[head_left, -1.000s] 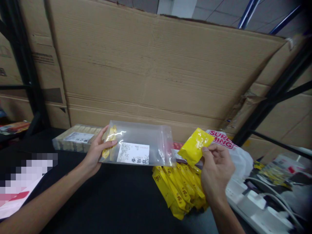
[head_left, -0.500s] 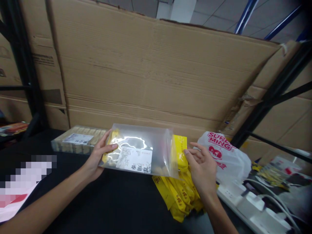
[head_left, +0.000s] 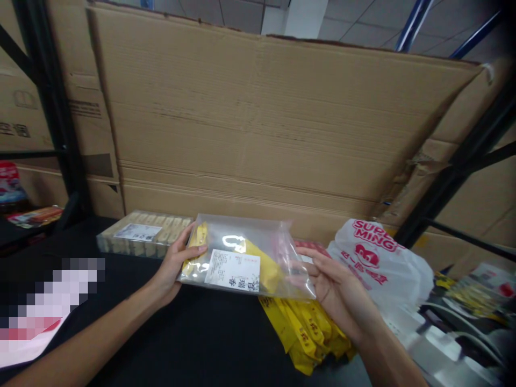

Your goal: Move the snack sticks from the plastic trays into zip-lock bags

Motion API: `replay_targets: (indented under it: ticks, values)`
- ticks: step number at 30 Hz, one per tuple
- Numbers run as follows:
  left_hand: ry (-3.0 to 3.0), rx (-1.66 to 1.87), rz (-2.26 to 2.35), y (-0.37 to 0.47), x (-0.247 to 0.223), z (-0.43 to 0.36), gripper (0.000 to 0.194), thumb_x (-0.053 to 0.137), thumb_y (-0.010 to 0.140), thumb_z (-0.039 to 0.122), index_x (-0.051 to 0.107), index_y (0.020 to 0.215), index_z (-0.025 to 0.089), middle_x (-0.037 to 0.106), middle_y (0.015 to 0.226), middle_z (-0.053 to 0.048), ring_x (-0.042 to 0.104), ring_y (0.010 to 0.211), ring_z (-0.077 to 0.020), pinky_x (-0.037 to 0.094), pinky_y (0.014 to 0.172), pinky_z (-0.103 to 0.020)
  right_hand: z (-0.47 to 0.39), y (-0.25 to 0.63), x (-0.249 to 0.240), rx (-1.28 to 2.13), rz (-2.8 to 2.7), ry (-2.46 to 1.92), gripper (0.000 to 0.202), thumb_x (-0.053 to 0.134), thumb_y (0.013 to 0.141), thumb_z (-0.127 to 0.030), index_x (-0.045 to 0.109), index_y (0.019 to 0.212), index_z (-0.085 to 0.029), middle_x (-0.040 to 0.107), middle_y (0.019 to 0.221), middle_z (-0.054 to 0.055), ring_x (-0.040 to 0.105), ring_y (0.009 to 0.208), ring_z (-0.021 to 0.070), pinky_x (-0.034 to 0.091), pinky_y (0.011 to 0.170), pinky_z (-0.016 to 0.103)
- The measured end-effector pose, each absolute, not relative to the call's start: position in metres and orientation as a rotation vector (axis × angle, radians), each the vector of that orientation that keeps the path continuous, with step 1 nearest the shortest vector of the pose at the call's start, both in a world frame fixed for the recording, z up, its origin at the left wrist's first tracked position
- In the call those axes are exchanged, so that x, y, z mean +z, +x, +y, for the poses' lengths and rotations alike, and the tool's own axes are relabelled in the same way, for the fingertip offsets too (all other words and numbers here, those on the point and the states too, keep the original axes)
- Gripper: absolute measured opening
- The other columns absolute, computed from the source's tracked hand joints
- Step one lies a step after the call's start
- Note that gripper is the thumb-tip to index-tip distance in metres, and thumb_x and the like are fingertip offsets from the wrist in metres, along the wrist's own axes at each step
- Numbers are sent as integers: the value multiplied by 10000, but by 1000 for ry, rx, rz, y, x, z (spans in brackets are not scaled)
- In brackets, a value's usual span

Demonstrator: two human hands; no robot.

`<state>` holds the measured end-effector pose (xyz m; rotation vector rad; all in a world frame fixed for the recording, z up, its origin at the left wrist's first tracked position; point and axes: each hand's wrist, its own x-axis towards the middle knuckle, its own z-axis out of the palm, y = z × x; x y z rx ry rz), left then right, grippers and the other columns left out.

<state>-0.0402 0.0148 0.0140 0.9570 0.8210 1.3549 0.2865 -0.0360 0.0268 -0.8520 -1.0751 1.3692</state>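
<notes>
A clear plastic bag (head_left: 262, 236) with a white printed label hangs above the black table, tilted toward me. Yellow packets (head_left: 199, 242) show inside its left end, and a larger yellow piece lies further right within it. My left hand (head_left: 171, 266) grips the bag's left end, thumb on the front. At the bag's right end is my right hand (head_left: 338, 290), fingers apart, partly behind the clear plastic and holding nothing I can make out. Several yellow packets (head_left: 308, 333) lie in a pile on the table below the bag's right side.
A clear box of pale pieces (head_left: 141, 234) stands at the back left. On the right are a white plastic bag (head_left: 374, 263) and a white power strip (head_left: 439, 349) with cables. Cardboard (head_left: 258, 118) walls the back. A pink-white sheet (head_left: 24, 344) lies at left.
My right hand has moved to the bag's right end, and a yellow piece now shows inside the bag's middle. A red item has come into sight behind the bag. The view has shifted slightly.
</notes>
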Motion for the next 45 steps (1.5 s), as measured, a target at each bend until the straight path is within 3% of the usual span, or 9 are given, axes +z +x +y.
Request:
replay_targets:
  ticks: [3, 7, 14, 20, 24, 26, 31, 37, 45]
  values:
    - [944, 1347, 808, -40, 15, 12, 1003, 863, 719, 205, 383, 1593, 308, 767, 1182, -94, 763, 757, -226, 601, 622, -276, -35, 287, 27, 1365, -1118, -867, 283, 742, 817, -402, 701, 1007, -195, 773, 1017, 126, 755, 937, 291, 603, 856, 456]
    - [965, 1354, 773, -41, 18, 9, 940, 862, 716, 217, 451, 1554, 325, 734, 1280, -87, 767, 789, -224, 604, 654, -275, -31, 288, 20, 1203, -1189, -938, 262, 865, 739, -372, 695, 834, -195, 740, 826, 58, 712, 759, 202, 593, 739, 329]
    - [907, 1381, 773, -42, 25, 10, 944, 852, 716, 178, 442, 1561, 275, 757, 1204, -107, 763, 768, -211, 597, 650, -264, -28, 286, 17, 1148, -1258, -948, 369, 807, 805, -516, 774, 947, -177, 782, 925, 118, 745, 858, 244, 589, 879, 412]
    - [969, 1388, 778, -41, 22, 11, 932, 862, 722, 191, 448, 1553, 280, 762, 1198, -105, 772, 780, -233, 602, 659, -283, -32, 291, 19, 1199, -1077, -834, 222, 884, 707, -293, 709, 815, -209, 789, 1024, 101, 752, 932, 258, 581, 910, 434]
    - [972, 1346, 762, -39, 19, 9, 936, 850, 728, 201, 436, 1565, 265, 786, 1108, -108, 765, 723, -232, 591, 618, -280, -34, 288, 18, 1144, -1154, -870, 327, 901, 652, -279, 585, 710, -222, 782, 899, 67, 735, 797, 246, 595, 753, 393]
    - [980, 1338, 753, -36, 19, 7, 919, 851, 725, 202, 456, 1553, 258, 784, 1115, -113, 770, 745, -242, 596, 633, -285, -35, 283, 19, 1079, -1326, -948, 288, 882, 673, -304, 615, 749, -225, 768, 898, 60, 719, 779, 248, 584, 713, 378]
    - [1030, 1321, 753, -34, 20, 4, 910, 879, 691, 190, 500, 1515, 267, 757, 1197, -124, 776, 856, -277, 613, 709, -316, -38, 268, 14, 642, -1916, -1234, 317, 855, 711, -334, 761, 997, -234, 750, 1064, 83, 688, 1003, 316, 531, 946, 477]
    - [1021, 1302, 737, -31, 21, 2, 911, 878, 694, 197, 492, 1517, 259, 749, 1221, -143, 772, 846, -292, 617, 693, -343, -42, 256, 12, 502, -1736, -1303, 438, 865, 647, -301, 719, 1057, -253, 758, 964, 53, 690, 765, 255, 566, 668, 354]
    - [963, 1303, 740, -30, 22, -1, 880, 860, 711, 220, 499, 1512, 267, 752, 1199, -115, 764, 753, -239, 600, 653, -306, -33, 239, 24, 675, -1742, -1175, 235, 814, 735, -316, 590, 758, -248, 647, 710, -11, 596, 629, 193, 507, 510, 299]
